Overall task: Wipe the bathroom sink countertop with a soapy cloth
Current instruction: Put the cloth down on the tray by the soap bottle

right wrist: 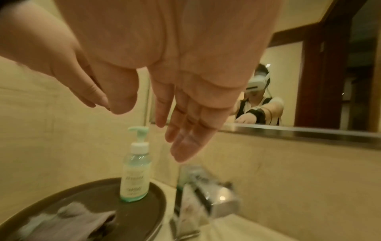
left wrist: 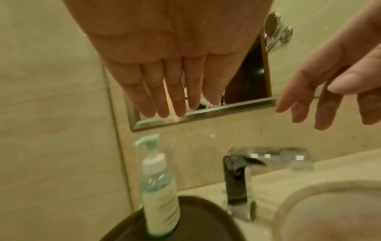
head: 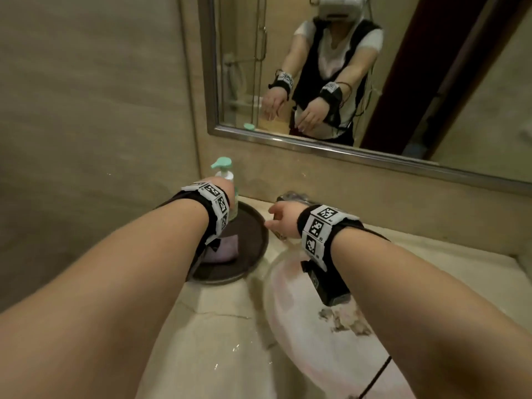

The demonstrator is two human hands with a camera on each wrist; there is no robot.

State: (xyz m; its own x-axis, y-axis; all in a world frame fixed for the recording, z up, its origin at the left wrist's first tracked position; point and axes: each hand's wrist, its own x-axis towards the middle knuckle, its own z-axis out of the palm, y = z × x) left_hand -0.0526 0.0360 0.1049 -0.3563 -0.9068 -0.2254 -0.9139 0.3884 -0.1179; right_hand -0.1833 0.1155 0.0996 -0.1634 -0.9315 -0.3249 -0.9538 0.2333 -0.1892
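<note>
Cloth (head: 223,250), purplish and folded, lies untouched on the dark round tray (head: 253,226), which sits on the marble countertop (head: 218,326) just left of the sink basin (head: 331,326). At the tray's far edge stands the soap pump bottle (left wrist: 157,184); the chrome faucet (left wrist: 239,182) rises just right of the tray. Both hands hover above, holding nothing: the left hand (left wrist: 164,65) over the bottle with fingers straight and nearly together, the right hand (right wrist: 175,81) near the faucet, fingers loosely spread. This looks like the preparing step: next, probably, press the pump or pick up the cloth and wet it, before any wiping.
</note>
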